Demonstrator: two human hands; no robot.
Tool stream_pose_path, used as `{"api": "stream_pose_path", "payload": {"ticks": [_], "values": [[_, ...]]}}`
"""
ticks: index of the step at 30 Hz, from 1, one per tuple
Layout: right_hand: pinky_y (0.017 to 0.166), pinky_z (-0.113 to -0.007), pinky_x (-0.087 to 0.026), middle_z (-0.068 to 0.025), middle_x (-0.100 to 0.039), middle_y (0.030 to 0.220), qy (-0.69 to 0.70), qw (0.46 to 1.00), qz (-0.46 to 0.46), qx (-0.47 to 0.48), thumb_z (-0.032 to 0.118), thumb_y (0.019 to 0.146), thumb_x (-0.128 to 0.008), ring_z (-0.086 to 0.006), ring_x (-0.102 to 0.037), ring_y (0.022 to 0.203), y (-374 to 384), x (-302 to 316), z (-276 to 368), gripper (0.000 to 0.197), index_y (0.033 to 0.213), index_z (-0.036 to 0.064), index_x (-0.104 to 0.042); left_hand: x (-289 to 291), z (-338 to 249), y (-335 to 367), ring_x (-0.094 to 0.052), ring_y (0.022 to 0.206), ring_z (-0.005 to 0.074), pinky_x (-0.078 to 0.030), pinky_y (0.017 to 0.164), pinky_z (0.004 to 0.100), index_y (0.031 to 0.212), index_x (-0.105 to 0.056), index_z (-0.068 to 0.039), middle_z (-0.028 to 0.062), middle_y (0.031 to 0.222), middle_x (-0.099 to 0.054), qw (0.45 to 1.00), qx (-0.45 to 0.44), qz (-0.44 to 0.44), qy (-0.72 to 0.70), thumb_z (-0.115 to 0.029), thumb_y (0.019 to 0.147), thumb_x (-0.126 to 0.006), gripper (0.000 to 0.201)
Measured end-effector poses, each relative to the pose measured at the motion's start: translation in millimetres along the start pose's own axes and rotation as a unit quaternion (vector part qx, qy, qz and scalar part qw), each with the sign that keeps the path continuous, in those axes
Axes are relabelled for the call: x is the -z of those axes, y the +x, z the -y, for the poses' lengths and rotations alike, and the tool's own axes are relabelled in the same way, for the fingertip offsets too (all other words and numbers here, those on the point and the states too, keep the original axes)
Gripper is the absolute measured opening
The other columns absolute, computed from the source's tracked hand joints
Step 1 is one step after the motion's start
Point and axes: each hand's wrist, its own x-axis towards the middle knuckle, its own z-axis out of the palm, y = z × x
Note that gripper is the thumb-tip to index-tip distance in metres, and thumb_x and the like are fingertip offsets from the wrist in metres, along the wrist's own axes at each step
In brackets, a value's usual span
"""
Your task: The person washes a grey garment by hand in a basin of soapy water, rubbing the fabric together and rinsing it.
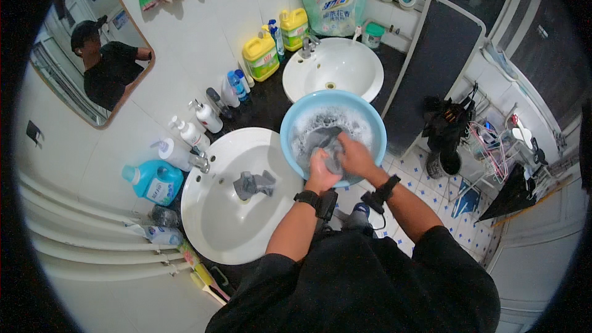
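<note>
We see a dark grey cloth (328, 142) in the suds of a light blue basin (295, 124); our left hand (322, 169) and right hand (355, 155) each hold it in a closed grip; the basin sits at the dark worktop's (266, 105) front edge, between two white sinks (216, 222); another grey cloth (253, 184) lies in the nearer sink.

Head camera looks steeply down, seemingly close above the basin (296, 124).
</note>
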Motion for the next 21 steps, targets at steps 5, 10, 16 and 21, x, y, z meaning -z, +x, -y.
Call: {"api": "stream_pose_path", "payload": {"ticks": [5, 10, 16, 21], "values": [[0.063, -0.050, -0.044, -0.0239, -0.059, 0.078, -0.032, 0.992, -0.083, -0.087, 0.008, 0.076, -0.052, -0.0424, -0.057, 0.075, 15.0, -7.3, -47.9, 0.036, 0.110, 0.0029, -0.041, 7.9, 7.7, 11.0, -0.047, 0.108, 0.0265, -0.033, 0.097, 0.0420, 0.113, -0.049, -0.003, 0.0113, 0.117, -0.051, 0.999, 0.011, 0.014, 0.045, -0.017, 0.070, -0.043, 0.046], [0.062, -0.053, -0.042, -0.0232, -0.058, 0.073, -0.092, 0.993, 0.064, -0.035, 0.015, 0.080, -0.052, -0.0425, -0.057, 0.070, -4.6, -4.1, 24.2, 0.029, 0.104, 0.0061, -0.040, -20.0, 6.3, -10.5, -0.049, 0.107, 0.0276, -0.033, 0.099, 0.0427, 0.111, -0.050, -0.003, 0.0112, 0.113, -0.053, 0.994, -0.007, -0.100, 0.042, -0.015, 0.069, -0.042, 0.045], [0.062, -0.053, -0.044, -0.0251, -0.059, 0.077, -0.079, 0.989, 0.012, -0.123, 0.013, 0.079, -0.052, -0.0432, -0.058, 0.071, 15.2, -5.0, -36.5, 0.028, 0.103, 0.0049, -0.041, -11.9, 3.0, -4.9, -0.044, 0.114, 0.0281, -0.027, 0.103, 0.0448, 0.116, -0.047, -0.003, 0.0121, 0.121, -0.048, 0.998, 0.013, 0.042, -0.035, -0.018, 0.068, -0.041, 0.051], [0.069, -0.050, -0.045, -0.0240, -0.059, 0.083, -0.030, 0.999, 0.035, 0.004, 0.012, 0.078, -0.054, -0.0415, -0.058, 0.079, 2.9, -12.6, -7.1, 0.031, 0.105, 0.0026, -0.043, -1.4, 1.5, -6.2, -0.043, 0.113, 0.0288, -0.028, 0.101, 0.0456, 0.116, -0.045, -0.004, 0.0123, 0.119, -0.048, 0.999, -0.004, 0.034, -0.006, -0.019, 0.066, -0.045, 0.053]]}}
